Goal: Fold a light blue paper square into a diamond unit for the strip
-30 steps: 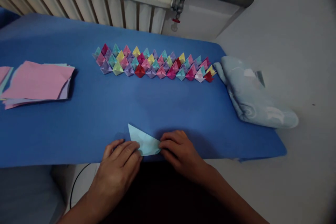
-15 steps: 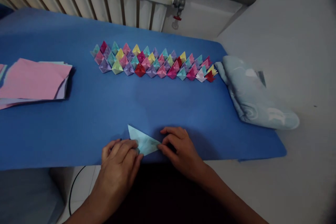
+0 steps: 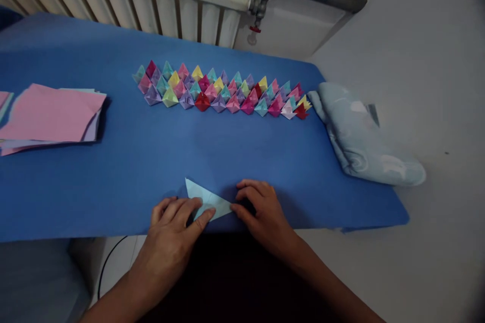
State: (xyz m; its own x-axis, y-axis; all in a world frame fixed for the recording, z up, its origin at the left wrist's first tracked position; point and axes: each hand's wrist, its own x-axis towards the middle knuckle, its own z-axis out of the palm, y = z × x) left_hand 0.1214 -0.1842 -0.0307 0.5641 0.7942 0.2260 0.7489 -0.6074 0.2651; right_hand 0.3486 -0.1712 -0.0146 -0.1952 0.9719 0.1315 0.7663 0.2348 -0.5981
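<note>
A light blue sheet of origami paper, folded into a triangle, lies near the front edge of the blue table. My left hand holds it down from the left, its thumb lying across the lower edge and the fingertips on the left part. At the right corner, my right hand grips the tip between thumb and curled forefinger; the exact contact is partly hidden. Farther back stand rows of small folded paper boats in pink, purple, yellow, red, teal and green.
A stack of pink and pale coloured paper lies at the left on the blue table. A rolled light blue cloth rests by the right wall. Behind the table are a white radiator and a pipe with a red-handled valve.
My left thumb has moved up and right onto the paper, away from its lower edge. My right hand stays at the right corner, shifted slightly. The view has moved a little.
</note>
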